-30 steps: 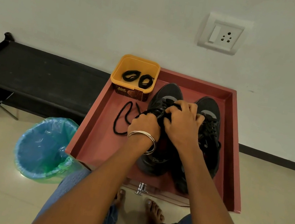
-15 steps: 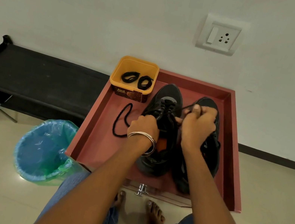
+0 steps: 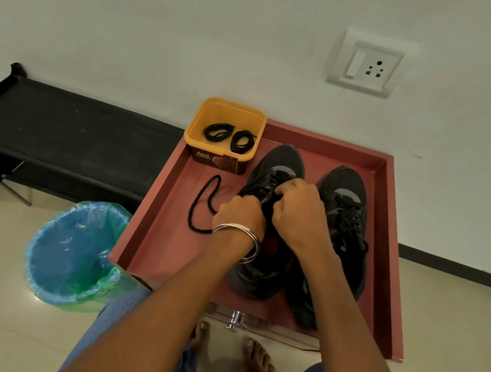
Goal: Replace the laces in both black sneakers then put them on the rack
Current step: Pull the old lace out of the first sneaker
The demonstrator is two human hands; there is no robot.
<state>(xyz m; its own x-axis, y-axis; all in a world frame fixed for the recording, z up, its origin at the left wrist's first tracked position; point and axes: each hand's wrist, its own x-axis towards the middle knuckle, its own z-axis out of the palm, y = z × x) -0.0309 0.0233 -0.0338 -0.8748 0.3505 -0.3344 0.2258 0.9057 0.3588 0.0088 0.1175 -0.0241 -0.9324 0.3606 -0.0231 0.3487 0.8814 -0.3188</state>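
Two black sneakers stand side by side on the red tray-like tabletop [image 3: 167, 211]. Over the lacing of the left sneaker [image 3: 277, 165] both hands are curled. My left hand [image 3: 240, 214], with metal bangles at the wrist, grips the black lace at the sneaker's left side. My right hand [image 3: 301, 215] pinches the lace over the tongue. The right sneaker [image 3: 346, 203] is laced and untouched. A loose black lace [image 3: 200, 204] trails on the tray to the left of my left hand. The fingertips and the eyelets are hidden by the hands.
A yellow tub [image 3: 223, 136] with two coiled black laces sits at the tray's back left corner. A black rack [image 3: 61, 127] stands along the wall at left. A blue bin with a green liner [image 3: 74, 254] stands on the floor. My bare feet are under the table's front edge.
My right hand, which was pulling the lace out to the right over the right sneaker, has come back left onto the left sneaker's lacing. My left hand has stayed put.
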